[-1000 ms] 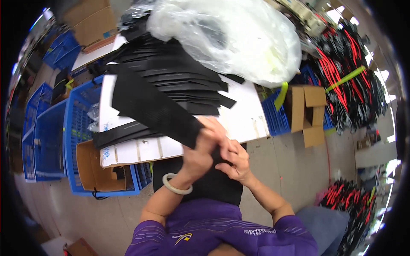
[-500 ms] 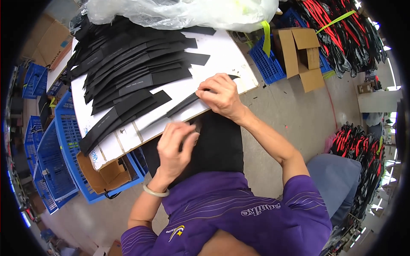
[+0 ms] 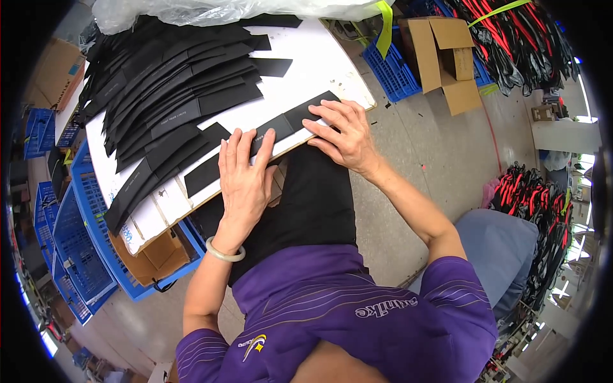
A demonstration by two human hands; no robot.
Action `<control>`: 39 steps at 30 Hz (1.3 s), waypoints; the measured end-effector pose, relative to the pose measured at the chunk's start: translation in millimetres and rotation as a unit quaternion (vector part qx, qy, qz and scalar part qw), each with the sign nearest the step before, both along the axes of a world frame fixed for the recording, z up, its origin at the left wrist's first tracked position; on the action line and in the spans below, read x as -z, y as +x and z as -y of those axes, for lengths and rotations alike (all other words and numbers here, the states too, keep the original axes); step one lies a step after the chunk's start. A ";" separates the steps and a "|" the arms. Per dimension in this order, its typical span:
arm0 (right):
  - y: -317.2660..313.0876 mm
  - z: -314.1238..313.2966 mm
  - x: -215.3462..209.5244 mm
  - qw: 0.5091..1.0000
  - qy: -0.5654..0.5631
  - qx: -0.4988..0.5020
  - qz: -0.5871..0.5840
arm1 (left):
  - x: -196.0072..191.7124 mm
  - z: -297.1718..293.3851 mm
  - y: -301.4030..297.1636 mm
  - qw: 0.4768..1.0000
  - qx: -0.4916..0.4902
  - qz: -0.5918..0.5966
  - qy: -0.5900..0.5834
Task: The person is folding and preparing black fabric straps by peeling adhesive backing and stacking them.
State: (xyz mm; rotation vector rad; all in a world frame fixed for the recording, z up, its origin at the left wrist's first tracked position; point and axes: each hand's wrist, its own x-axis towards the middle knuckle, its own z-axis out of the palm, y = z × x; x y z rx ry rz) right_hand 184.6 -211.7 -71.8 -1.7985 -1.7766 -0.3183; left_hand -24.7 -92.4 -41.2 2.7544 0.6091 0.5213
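Note:
A black fabric strip (image 3: 287, 123) lies flat along the near edge of the white tabletop (image 3: 310, 67). My left hand (image 3: 244, 169) rests on its middle-left part, fingers stretched out and a little apart. Over the strip's right part, my right hand (image 3: 345, 133) lays its spread fingertips, thumb at the table's edge. Neither hand grips anything. Beyond the strip, a fanned-out pile of similar black strips (image 3: 182, 89) covers the left and far parts of the table. Part of the strip is hidden under my left fingers.
Clear plastic sheeting (image 3: 211, 14) lies across the table's far side. Blue crates (image 3: 89, 185) stand at the left, one holding an open cardboard box (image 3: 156, 258). Another open box (image 3: 429, 54) stands at the far right, near hanging black and red goods (image 3: 511, 45).
The strip, raised in my right hand before, now lies flat on the table. My left hand has come forward onto it, and my right fingers have spread out.

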 end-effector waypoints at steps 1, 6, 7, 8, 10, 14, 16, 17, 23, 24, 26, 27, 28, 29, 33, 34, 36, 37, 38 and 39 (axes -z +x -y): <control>-0.7 0.6 0.2 1.000 0.003 0.003 0.000 | 0.6 2.1 2.1 1.000 0.000 -0.001 -0.001; -1.6 1.4 1.6 1.000 0.010 0.000 -0.010 | 9.2 8.1 10.2 0.999 -0.031 0.017 0.032; -2.0 1.4 2.8 1.000 0.017 0.001 -0.010 | 11.1 9.6 12.3 0.999 -0.031 0.016 0.033; -2.5 1.3 4.0 1.000 0.024 0.003 -0.010 | 13.0 11.4 14.4 0.999 -0.026 0.024 0.023; -2.9 1.6 5.9 1.000 0.029 0.006 -0.011 | 19.1 12.9 17.0 0.999 -0.020 0.032 0.018; -2.7 1.5 10.0 0.999 0.042 0.011 -0.012 | 22.1 14.1 18.0 0.999 -0.030 0.042 0.019; -1.8 1.4 11.8 0.999 0.044 0.011 -0.017 | 19.4 15.0 18.2 0.999 -0.024 0.027 0.036; -1.6 1.4 12.6 0.999 0.047 0.011 -0.020 | 19.6 15.4 18.6 0.999 -0.024 0.026 0.036; -1.1 1.5 13.5 0.999 0.046 0.013 -0.020 | 25.5 19.4 22.5 0.997 -0.050 0.037 0.045; -1.3 1.5 14.2 0.999 0.045 0.012 -0.020 | 26.1 19.4 22.4 0.997 -0.050 0.037 0.047; -1.5 1.2 15.4 0.999 0.047 0.015 -0.024 | 26.4 19.2 22.5 0.997 -0.052 0.037 0.049; -2.0 0.6 15.8 0.999 0.047 0.013 -0.025 | 26.5 19.2 22.1 0.997 -0.052 0.037 0.046; -2.5 -0.1 16.2 0.998 0.049 0.013 -0.027 | 26.5 19.0 21.7 0.997 -0.052 0.036 0.043; -3.2 -1.0 16.5 0.998 0.051 0.014 -0.029 | 26.3 18.7 21.3 0.997 -0.056 0.034 0.044; -2.2 -1.8 16.4 0.998 0.065 0.008 -0.025 | 31.8 18.6 23.7 0.994 -0.057 0.048 0.077; -2.5 -2.0 16.1 0.998 0.065 0.011 -0.021 | 32.3 19.1 23.7 0.994 -0.061 0.046 0.081; -2.3 -2.7 13.6 0.998 0.066 0.013 -0.014 | 33.9 19.0 25.0 0.992 -0.069 0.045 0.095; -2.3 -1.9 13.1 0.998 0.059 0.014 -0.014 | 34.5 20.1 25.0 0.993 -0.071 0.041 0.090; -2.1 -1.4 12.0 0.998 0.055 0.012 -0.016 | 35.3 20.5 25.6 0.992 -0.072 0.043 0.091; -1.2 -0.4 11.0 0.998 0.051 0.012 -0.018 | 35.9 21.0 27.0 0.992 -0.072 0.045 0.091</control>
